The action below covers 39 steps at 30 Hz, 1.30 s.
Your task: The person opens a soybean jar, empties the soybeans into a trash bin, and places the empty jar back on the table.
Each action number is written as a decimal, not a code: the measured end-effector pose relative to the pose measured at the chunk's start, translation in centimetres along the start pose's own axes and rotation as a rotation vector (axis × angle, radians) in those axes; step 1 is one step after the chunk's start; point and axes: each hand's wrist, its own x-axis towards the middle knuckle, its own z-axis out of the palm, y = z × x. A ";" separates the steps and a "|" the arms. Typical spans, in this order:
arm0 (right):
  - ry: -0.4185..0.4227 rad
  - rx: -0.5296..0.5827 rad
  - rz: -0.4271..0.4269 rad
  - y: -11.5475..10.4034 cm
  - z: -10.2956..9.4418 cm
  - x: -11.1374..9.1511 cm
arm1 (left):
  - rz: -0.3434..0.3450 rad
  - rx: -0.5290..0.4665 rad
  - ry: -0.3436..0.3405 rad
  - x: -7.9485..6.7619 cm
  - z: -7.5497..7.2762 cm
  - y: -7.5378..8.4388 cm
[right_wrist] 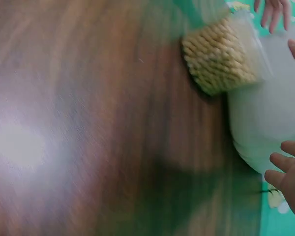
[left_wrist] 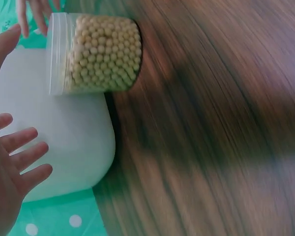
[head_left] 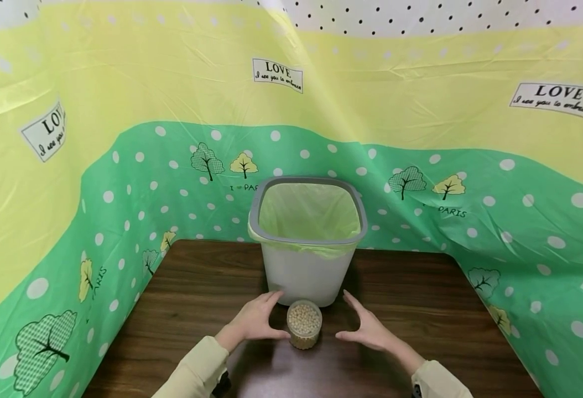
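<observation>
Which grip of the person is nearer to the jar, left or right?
Left. The left grip is at the left of the jar, its thumb tip almost at or touching it; the right grip is at the right, with a visible gap.

Just left of the jar [head_left: 304, 320] is the left hand [head_left: 255, 320]; right of it, slightly farther off, the right hand [head_left: 369, 331]. Both face the jar, thumbs [head_left: 349, 335] spread from fingers [left_wrist: 28, 157], pale-sleeved forearms [head_left: 192, 369] on its near side.
</observation>
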 end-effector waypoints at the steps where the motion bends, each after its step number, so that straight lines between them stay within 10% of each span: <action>1: -0.001 0.017 -0.005 0.1 0.6 0.1 | -0.011 -0.021 0.001 0.2 0.3 0.1; 24: 0.137 0.216 -0.058 0.8 10.0 3.3 | -0.103 -0.264 -0.025 2.9 3.8 0.8; 39: 0.114 0.130 -0.085 -2.1 7.0 3.3 | -0.098 -0.488 0.024 2.6 1.2 2.0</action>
